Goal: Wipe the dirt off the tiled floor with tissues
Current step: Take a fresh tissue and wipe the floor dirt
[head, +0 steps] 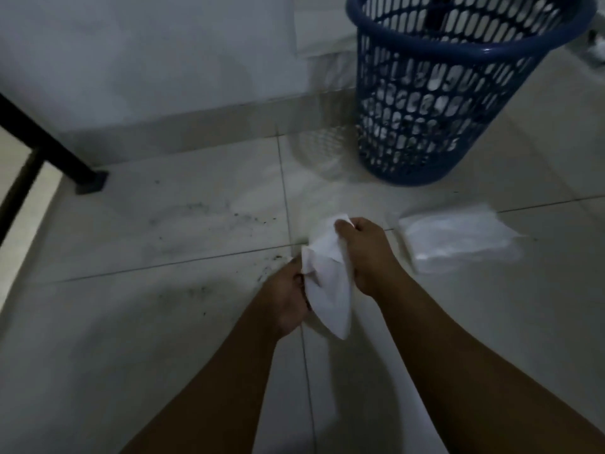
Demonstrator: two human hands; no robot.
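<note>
A white tissue [327, 283] hangs between both hands above the pale tiled floor [131, 339]. My left hand [286, 298] pinches its lower left edge. My right hand [363, 253] grips its upper end. Dark specks and smears of dirt [209, 217] lie scattered on the tiles to the left of my hands, with more dirt near the grout line just beside my left hand. A flat white pack of tissues [458, 239] rests on the floor right of my right hand.
A blue plastic mesh basket [458, 93] with white scraps inside stands behind the tissue pack. A black furniture leg [88, 181] meets the floor at the left. A pale wall with a skirting [163, 77] runs behind.
</note>
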